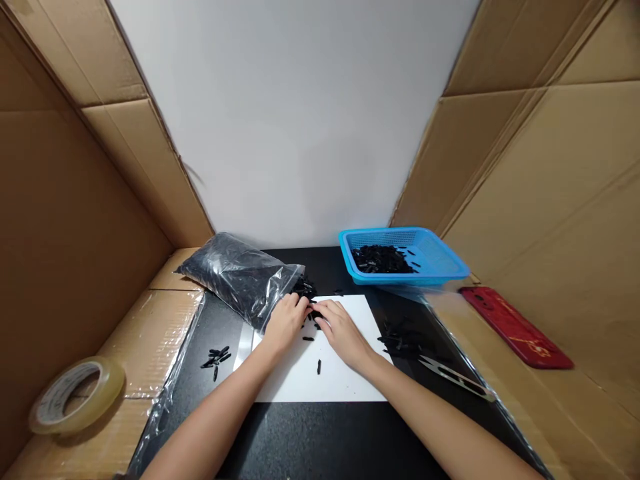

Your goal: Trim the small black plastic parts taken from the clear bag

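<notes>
Arms hanging over paper; white maybe helping black bits show. Left hand, right hand holding fingers bent at bits by bag; I'm watching, can't tell if gripping.

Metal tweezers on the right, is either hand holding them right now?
No, the metal tweezers lie to the right of the white sheet, apart from both the left hand and the right hand.

We have a sheet before us, a bag at its far left, a basket far right, tape near left.
</notes>
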Demonstrator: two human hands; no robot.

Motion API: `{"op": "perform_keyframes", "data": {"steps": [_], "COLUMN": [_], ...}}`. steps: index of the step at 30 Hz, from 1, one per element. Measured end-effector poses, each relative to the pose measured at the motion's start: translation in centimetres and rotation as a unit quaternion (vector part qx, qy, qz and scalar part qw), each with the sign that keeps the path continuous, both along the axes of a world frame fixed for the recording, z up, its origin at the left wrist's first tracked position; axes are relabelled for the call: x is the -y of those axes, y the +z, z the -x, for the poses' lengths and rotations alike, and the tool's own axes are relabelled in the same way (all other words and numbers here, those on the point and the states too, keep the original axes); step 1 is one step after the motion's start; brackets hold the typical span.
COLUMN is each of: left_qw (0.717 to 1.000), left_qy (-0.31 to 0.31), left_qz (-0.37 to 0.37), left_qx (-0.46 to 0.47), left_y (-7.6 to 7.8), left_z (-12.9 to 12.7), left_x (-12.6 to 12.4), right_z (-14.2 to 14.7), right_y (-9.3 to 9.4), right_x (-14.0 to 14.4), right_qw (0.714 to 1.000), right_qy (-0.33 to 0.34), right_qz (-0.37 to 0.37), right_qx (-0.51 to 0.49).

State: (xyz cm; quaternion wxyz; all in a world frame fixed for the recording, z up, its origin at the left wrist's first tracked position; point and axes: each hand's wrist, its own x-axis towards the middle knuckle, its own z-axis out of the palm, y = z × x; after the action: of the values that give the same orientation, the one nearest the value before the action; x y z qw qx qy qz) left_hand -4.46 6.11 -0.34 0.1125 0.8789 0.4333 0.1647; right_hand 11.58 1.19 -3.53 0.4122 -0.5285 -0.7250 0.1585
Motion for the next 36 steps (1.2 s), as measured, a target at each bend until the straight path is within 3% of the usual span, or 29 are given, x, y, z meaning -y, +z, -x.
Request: {"op": "perform_keyframes", "data": {"steps": [7,13,18,23,30,33,36], "left_qw": [0.987,0.941,0.86,0.754,0.608,0.564,0.545], "left_qy": [0.034,0.072,0.1,0.124,0.173,0.182,0.177], "left_qz": [0.093,0.201,0.317,0.431,0.536,0.562,0.568], "left_qx": [0.128,0.264,0.386,0.481,0.559,0.577,0.591], "left_y": [2.4,2.8,2.4,2.8,2.7,2.8,3.1], "left_z": [0.0,0.5,0.2,-0.2,0.2,0.7,1.0], "left_x": [0.0,0.2,0.9,1.7,1.3,1.0,1.0], "right_z": [-0.4,0.3,1.4,1.9,2.4,2.3,1.9], "right_y": [1.5,1.9,3.0,3.8,4.2,5.1,6.2], "right_x": [1.1,1.2,0.5,-0.6,-0.6,-0.5,-0.7], "right_qw": [0.994,0.987,0.983,0.987,0.99,0.99,0.991], "right_qy": [-0.035,-0.018,0.013,0.019,0.108,0.114,0.097], "right_qz": [-0.001,0.016,0.018,0.008,-0.021,-0.019,-0.005], "right_qx": [-0.103,-0.161,-0.18,-0.161,-0.088,-0.08,-0.091]}}
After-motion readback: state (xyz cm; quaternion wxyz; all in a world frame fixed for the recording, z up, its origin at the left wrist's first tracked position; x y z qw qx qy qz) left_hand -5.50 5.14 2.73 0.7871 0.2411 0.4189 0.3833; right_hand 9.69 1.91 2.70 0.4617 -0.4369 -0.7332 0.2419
